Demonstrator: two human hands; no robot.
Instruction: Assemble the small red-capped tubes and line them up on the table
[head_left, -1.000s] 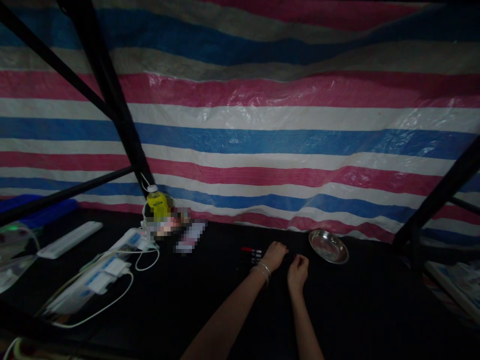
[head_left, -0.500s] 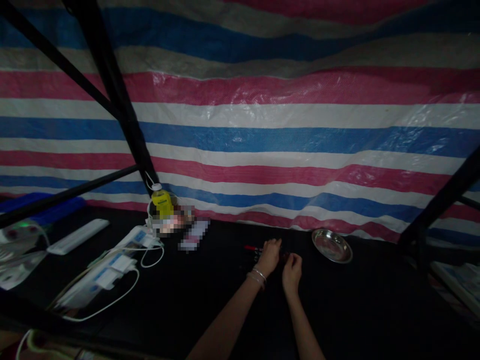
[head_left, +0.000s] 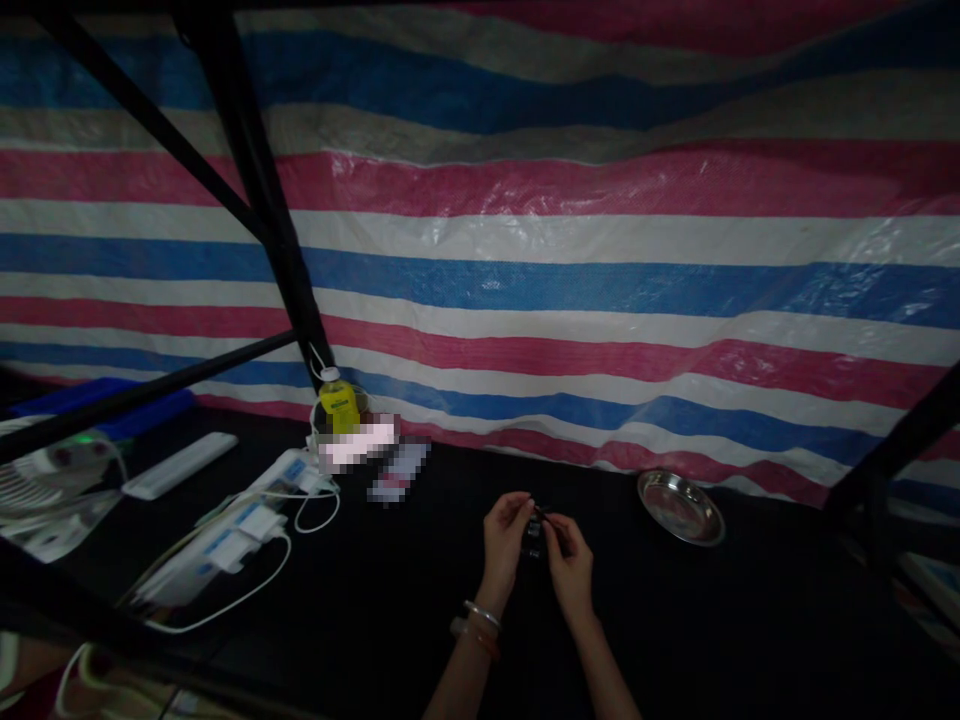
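**Two hands meet over a small dark object, cables to the left, metal dish to the right**

Left of the hands, a white power strip [head_left: 217, 545] lies slantwise on the black worktop [head_left: 697, 630], with plugs in it and a white cable [head_left: 281, 575] looping out on the side toward the hands. Beyond its far end stands a yellow bottle [head_left: 341, 405], upright near a black post [head_left: 277, 235]. Two pixelated items lie beside the bottle and cannot be made out. Farther left are a long white bar [head_left: 180, 465] and a blue tray-like thing [head_left: 154, 412]. A shiny metal dish [head_left: 681, 508] sits to the right, near the striped sheet [head_left: 570, 350].

The left hand [head_left: 506, 540] and right hand [head_left: 571, 570] pinch a small dark object [head_left: 541, 513] between their fingertips, narrow and almost touching. Dark pieces with white markings [head_left: 533, 553] show between the hands; their full shape is hidden.

Half a second ago the left hand lay flatter, its back up, reaching toward the dish, with a red tip showing beside it; now it has drawn back and turned inward, and the red tip is out of sight.

The sheet closes off the far edge. A stretch of worktop separates the hands from the dish, and another from the cable.
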